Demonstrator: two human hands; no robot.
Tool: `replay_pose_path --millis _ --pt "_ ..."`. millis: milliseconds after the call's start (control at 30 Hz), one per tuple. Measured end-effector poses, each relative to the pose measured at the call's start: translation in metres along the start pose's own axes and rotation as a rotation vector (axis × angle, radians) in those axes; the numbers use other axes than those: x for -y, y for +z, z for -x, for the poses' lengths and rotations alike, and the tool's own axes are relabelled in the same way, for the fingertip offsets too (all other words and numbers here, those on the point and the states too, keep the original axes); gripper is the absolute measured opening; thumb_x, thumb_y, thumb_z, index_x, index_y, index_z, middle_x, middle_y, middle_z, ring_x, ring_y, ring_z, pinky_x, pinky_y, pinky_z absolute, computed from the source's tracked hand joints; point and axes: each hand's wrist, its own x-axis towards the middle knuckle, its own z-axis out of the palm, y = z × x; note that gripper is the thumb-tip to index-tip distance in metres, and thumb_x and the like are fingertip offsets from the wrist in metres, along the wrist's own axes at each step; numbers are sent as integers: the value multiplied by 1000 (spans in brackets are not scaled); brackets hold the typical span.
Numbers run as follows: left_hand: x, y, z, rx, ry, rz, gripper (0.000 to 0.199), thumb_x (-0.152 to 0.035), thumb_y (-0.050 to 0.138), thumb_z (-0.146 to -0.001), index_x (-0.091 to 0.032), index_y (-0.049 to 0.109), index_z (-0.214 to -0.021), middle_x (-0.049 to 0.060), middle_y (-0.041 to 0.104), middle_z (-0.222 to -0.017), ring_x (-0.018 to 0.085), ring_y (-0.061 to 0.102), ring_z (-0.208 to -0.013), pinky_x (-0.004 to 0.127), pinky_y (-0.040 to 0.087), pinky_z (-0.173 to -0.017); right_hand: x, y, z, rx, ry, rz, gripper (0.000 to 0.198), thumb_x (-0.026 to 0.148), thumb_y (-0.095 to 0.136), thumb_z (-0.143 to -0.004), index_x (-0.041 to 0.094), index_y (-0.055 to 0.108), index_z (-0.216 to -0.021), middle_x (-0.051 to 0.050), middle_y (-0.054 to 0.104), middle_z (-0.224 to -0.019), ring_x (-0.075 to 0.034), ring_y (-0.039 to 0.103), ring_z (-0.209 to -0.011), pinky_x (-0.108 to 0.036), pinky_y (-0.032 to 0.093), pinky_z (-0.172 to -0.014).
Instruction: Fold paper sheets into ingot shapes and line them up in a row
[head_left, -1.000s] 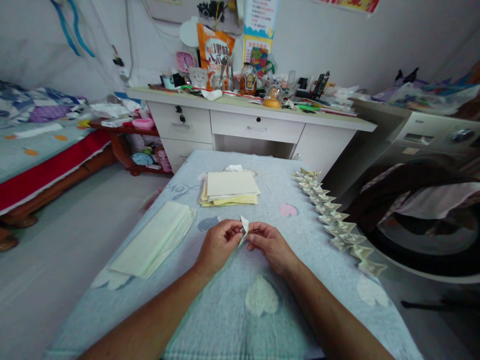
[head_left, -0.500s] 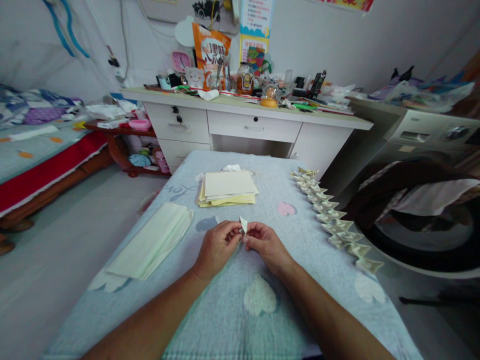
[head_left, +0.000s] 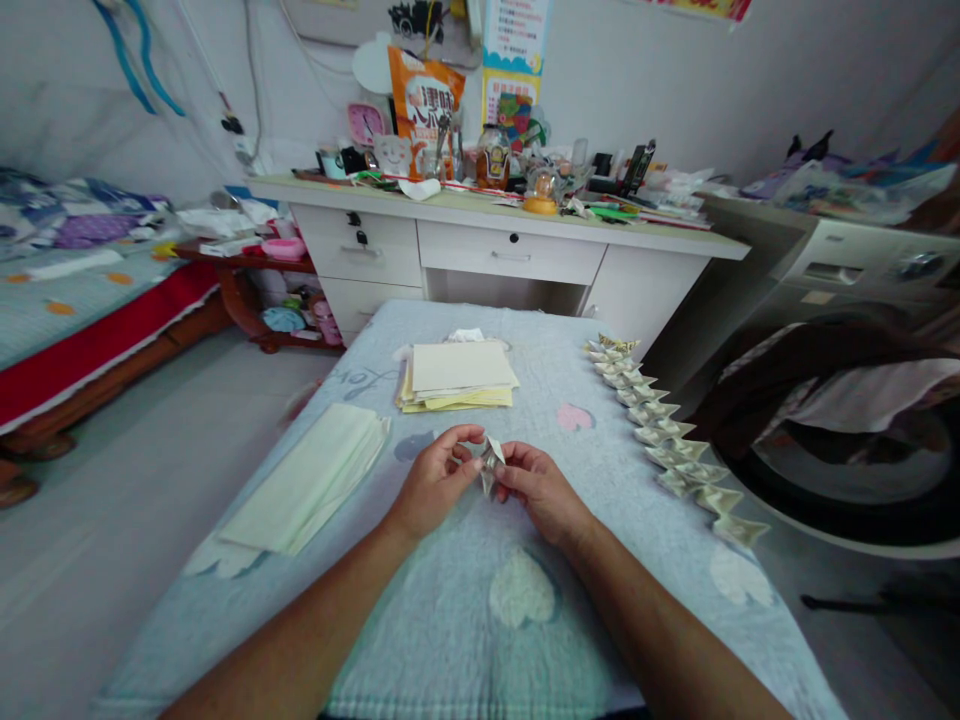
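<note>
A small piece of folded paper (head_left: 490,464) stands upright between my hands over the middle of the cloth. My right hand (head_left: 538,488) pinches its right side between thumb and fingers. At its left edge is my left hand (head_left: 439,482), the thumb against the paper and the index finger curved above. Beyond my hands lies a stack of cream and yellow paper sheets (head_left: 461,372). Pale green folded sheets (head_left: 307,480) lie to the left. Along the right edge runs a row of folded paper pieces (head_left: 664,430) with pointed ends, set one against another.
A light blue patterned cloth (head_left: 420,620) covers the table. Behind it stands a white desk (head_left: 510,250) crowded with jars, a clock and a snack bag. A washing machine (head_left: 832,270) with clothes in its door is on the right, a bed (head_left: 90,290) on the left.
The folded paper has been turned and shows more of its folds, with a point now facing down. My left fingers have loosened and lifted slightly. The stacks and the row are unchanged.
</note>
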Motion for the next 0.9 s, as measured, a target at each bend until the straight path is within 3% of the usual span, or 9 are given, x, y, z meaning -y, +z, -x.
replay_pose_path --millis 200,467,600,733,900 --pt "2 1 -3 143 -109 309 40 -29 68 -75 -16 62 -112 6 65 -92 16 59 -82 26 46 -74 6 1 3 65 83 -66 19 28 75 -64 15 64 -74 1 60 -65 -9 50 -53 -20 41 -50" --pt "-2 0 -1 163 -124 310 35 -30 68 -76 -16 63 -107 2 62 -79 9 50 -63 21 38 -57 6 -2 2 129 155 -87 19 27 71 -66 15 62 -76 1 59 -63 -8 51 -50 -20 43 -47" --pt "-4 0 -2 125 -137 301 33 -31 70 -72 -15 64 -100 2 61 -77 12 53 -65 22 41 -58 8 -6 1 113 134 -44 21 30 70 -69 16 59 -83 1 59 -66 -9 51 -51 -20 42 -46" --pt "-5 1 -3 54 -162 304 31 -30 71 -70 -16 62 -96 1 63 -77 11 55 -63 24 44 -62 11 -14 1 57 10 75 31 33 74 -69 20 54 -88 2 60 -78 -9 53 -59 -20 42 -53" --pt "1 2 -5 -24 -188 256 29 -28 72 -69 -16 61 -93 0 64 -78 11 59 -64 24 47 -65 14 -19 4 107 -32 265 39 35 74 -72 23 46 -96 4 58 -77 -8 48 -58 -18 32 -51"
